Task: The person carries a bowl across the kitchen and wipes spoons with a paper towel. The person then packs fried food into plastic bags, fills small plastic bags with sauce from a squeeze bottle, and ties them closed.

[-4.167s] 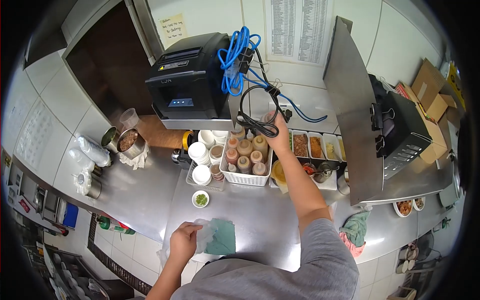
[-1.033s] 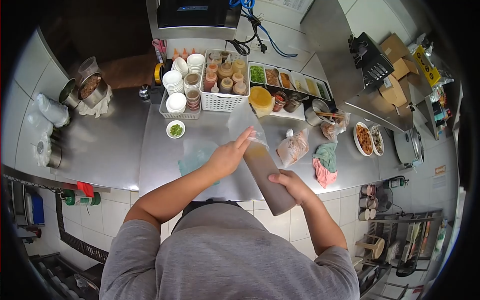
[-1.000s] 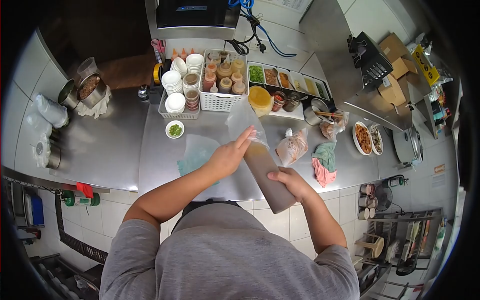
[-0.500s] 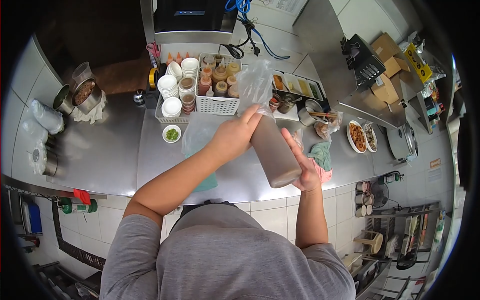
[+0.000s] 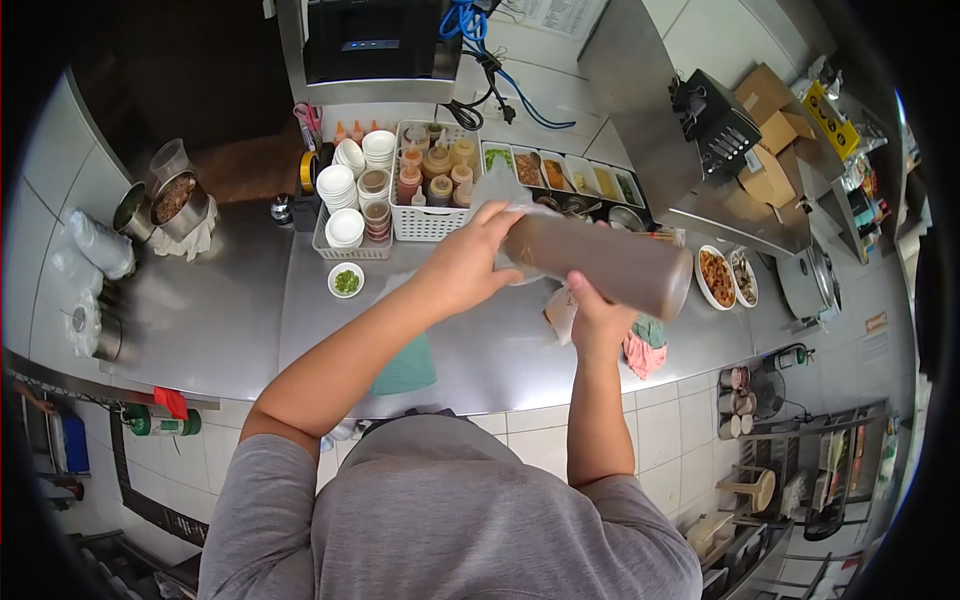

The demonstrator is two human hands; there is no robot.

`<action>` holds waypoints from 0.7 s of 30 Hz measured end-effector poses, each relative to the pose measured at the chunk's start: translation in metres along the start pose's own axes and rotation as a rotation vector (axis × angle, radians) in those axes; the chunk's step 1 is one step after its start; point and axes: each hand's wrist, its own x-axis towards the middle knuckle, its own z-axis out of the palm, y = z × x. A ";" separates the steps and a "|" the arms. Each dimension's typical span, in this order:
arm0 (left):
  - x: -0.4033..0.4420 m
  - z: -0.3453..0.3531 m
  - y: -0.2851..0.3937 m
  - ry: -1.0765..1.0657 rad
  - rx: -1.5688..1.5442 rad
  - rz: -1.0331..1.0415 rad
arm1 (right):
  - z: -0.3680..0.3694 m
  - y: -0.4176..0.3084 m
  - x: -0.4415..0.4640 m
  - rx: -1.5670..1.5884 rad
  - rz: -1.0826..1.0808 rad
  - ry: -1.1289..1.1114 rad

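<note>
A tall, translucent cylindrical container with brown contents lies almost level in the air above the counter, its base pointing right. My left hand is closed around its mouth end, where a clear plastic bag is gathered. From below, my right hand grips the body near the base, thumb on the near side and fingers partly hidden. A small white bowl of chopped green herbs sits left of my left hand. A green cloth lies on the counter below my left forearm.
Behind my hands stand a white basket of sauce bottles and stacked white cups. A row of ingredient trays runs behind the container. At right are an oval dish of brown food and a pink cloth.
The container has swung from steeply tilted to nearly level, its base moving up and right with my right hand. The bag has dropped lower, uncovering more ingredient trays.
</note>
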 end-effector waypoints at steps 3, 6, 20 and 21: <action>0.014 -0.004 0.021 0.012 -0.018 0.051 | 0.017 -0.017 0.017 0.096 -0.015 0.075; 0.042 -0.001 0.031 0.274 0.058 0.196 | 0.024 -0.022 0.038 -0.128 -0.044 0.042; 0.081 -0.043 0.034 0.332 -0.222 0.098 | 0.059 -0.052 0.108 0.053 -0.121 -0.134; 0.081 -0.043 0.033 0.330 -0.252 0.098 | 0.061 -0.055 0.106 0.076 -0.107 -0.134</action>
